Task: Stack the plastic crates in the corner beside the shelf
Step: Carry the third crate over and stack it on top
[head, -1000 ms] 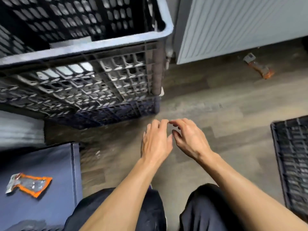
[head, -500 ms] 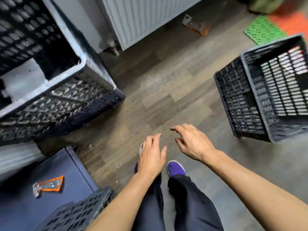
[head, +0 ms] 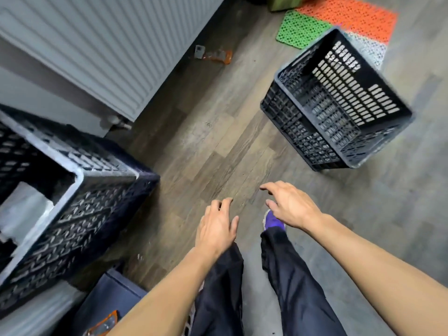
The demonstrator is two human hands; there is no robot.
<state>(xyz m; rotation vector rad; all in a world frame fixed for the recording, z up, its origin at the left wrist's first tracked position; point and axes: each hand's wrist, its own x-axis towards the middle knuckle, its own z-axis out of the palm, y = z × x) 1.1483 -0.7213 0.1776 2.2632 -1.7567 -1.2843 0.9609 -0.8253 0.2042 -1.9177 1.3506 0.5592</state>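
A stack of dark plastic crates point(head: 80, 209) stands at the left, the top one with a pale rim and open mouth. A single dark slatted crate point(head: 312, 132) sits alone on the wood floor at the upper right, mouth up. My left hand point(head: 217, 227) hovers low in the middle with fingers loosely apart and holds nothing. My right hand point(head: 289, 204) is beside it, fingers spread, also empty. Both hands are well short of the lone crate, which lies ahead and to the right.
A white radiator point(head: 97, 44) runs along the wall at the upper left. A small orange-and-clear wrapper point(head: 213, 55) lies on the floor below it. Green and orange perforated mats point(head: 339, 18) lie beyond the lone crate. A dark blue box point(head: 106, 304) sits at the bottom left.
The view has swung right from the stack toward the lone crate, which has come fully into view. Both hands have drawn apart and stayed empty.
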